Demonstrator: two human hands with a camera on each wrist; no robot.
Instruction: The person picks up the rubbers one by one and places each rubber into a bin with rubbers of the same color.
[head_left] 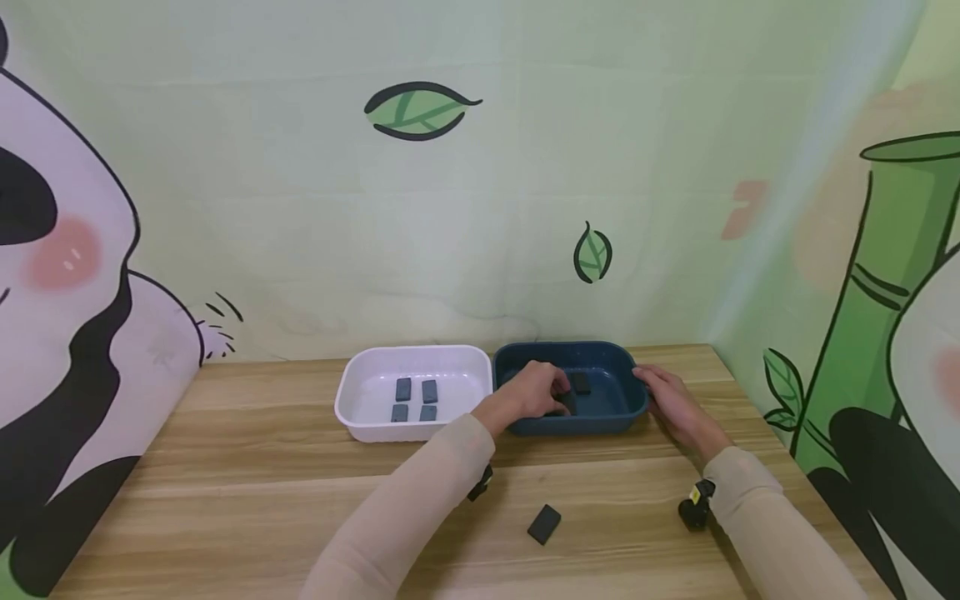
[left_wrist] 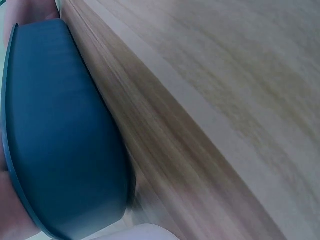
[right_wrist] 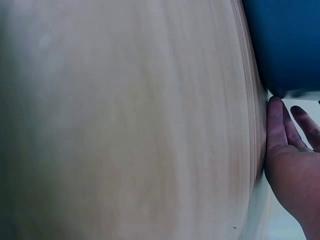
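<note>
A dark blue bin (head_left: 570, 427) stands at the back of the table, and my left hand (head_left: 531, 390) reaches over its near rim. The fingers and thumb of that hand are curled at a small dark rectangular tile (head_left: 568, 403), seemingly pinching it, though the fingers partly hide it. A second dark tile (head_left: 581, 383) lies inside the bin just beyond. My right hand (head_left: 671, 404) touches the bin's right end, its fingers (right_wrist: 276, 122) mostly straight. In the left wrist view, the bin's wall (left_wrist: 60, 125) hides most of the left hand (left_wrist: 15, 210).
A white bin (head_left: 412, 431) adjoins the blue one on the left, with several grey tiles (head_left: 429, 391) spaced apart inside. Another dark tile (head_left: 544, 524) lies on the wooden table (head_left: 247, 492) in front, between the forearms. A printed cloth backdrop (head_left: 480, 217) rises behind the bins.
</note>
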